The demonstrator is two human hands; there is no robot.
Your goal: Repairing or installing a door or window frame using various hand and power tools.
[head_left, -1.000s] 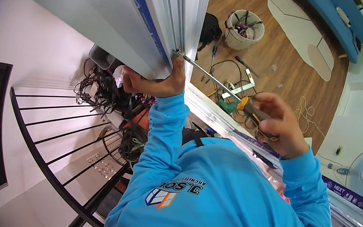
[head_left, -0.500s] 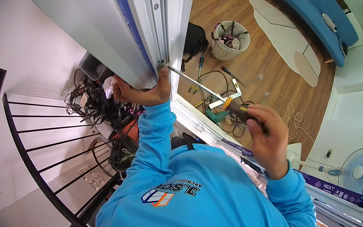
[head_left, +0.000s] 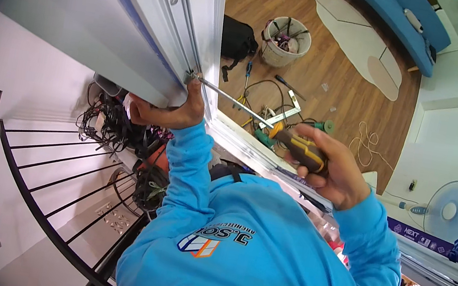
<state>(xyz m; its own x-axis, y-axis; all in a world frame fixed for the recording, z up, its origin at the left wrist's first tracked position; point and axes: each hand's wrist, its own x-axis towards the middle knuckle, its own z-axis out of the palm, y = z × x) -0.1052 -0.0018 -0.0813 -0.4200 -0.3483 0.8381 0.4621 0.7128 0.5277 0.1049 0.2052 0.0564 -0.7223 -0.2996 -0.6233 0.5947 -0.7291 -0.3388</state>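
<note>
My right hand [head_left: 342,170] is closed round the brown and yellow handle of a long screwdriver [head_left: 302,151]. Its metal shaft slants up and left, and the tip meets the grooved edge of a white door panel [head_left: 104,50]. My left hand [head_left: 176,114] grips the near end of that panel, thumb up beside the screwdriver tip and fingers bent round the other side. Whatever the tip engages is too small to make out. A metal track [head_left: 179,27] with a round hole runs along the panel's edge, next to a blue-violet strip.
On the wooden floor are a tool bucket [head_left: 283,56], a black bag [head_left: 236,43], a white square [head_left: 287,112], cables and a green power tool [head_left: 264,139]. A fan [head_left: 448,211] stands right, a blue sofa [head_left: 397,25] far right. Black railing [head_left: 36,208] curves at left.
My right fingers have closed further round the screwdriver handle, which shows more now. My left hand keeps its place at the panel's end. The whole view has shifted slightly.
</note>
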